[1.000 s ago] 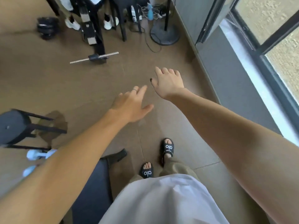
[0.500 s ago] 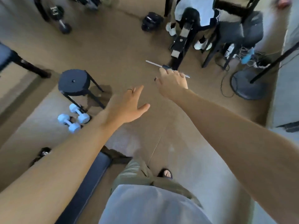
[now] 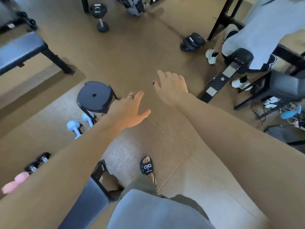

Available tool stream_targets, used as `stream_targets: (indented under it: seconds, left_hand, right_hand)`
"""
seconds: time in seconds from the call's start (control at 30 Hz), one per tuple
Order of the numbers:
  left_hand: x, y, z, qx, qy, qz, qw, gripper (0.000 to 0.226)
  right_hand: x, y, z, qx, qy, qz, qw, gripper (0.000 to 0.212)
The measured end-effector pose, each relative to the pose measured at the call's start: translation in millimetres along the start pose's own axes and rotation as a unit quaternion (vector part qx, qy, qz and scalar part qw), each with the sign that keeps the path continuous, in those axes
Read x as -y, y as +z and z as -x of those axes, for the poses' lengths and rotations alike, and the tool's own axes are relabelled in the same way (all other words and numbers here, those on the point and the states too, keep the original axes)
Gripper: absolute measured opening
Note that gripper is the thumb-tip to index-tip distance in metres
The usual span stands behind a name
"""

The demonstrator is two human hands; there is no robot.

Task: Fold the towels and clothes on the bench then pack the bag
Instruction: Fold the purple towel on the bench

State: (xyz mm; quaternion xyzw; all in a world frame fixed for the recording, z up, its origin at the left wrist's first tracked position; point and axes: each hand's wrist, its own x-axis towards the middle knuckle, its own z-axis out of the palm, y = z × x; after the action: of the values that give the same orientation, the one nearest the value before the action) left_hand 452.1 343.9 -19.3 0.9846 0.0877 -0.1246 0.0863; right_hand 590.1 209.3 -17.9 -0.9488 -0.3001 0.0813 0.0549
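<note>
Two padded benches frame our view: one (image 3: pixel 19 50) far off at upper left, another (image 3: pixel 85 204) just beside our leg at the bottom edge. We cannot see towels, clothes or a bag on either. Next in size, a round black stool (image 3: pixel 94 96) stands on the floor, with pale blue dumbbells (image 3: pixel 77 124) just beside its legs. Our left hand (image 3: pixel 130 111) and right hand (image 3: pixel 171 86) reach forward over the floor, fingers loose and spread, grasping nothing. Smallest, a black sandal (image 3: pixel 147 166) shows below.
</note>
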Motion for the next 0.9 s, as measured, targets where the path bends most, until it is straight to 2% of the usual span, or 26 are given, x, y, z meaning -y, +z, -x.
stream_targets:
  seconds: [0.3,0.47,0.6,0.9]
  left_hand:
    - [73.6,-79.8,-178.4,-0.027,-0.014,0.015,0.999,0.077]
    - [112.8,-114.9,-287.4,-0.036,-0.045,-0.001,0.998,0.080]
    - [152.1,-149.6,-373.4,-0.045,-0.103,-0.020,0.993,0.080]
    - [277.4,-220.5,-534.8,-0.072,-0.161,-0.005,0.984,0.080]
  right_hand:
    - [0.9,-37.1,-217.9,-0.002,-0.032,0.001,0.999,0.049]
    - [-7.8,-45.4,-354.1,-0.013,-0.068,0.004,0.998,0.045]
    - [-6.1,-58.2,-469.4,0.011,-0.100,0.001,0.995,0.046]
    - [52.4,-92.1,-715.2,0.042,-0.173,0.035,0.983,0.055]
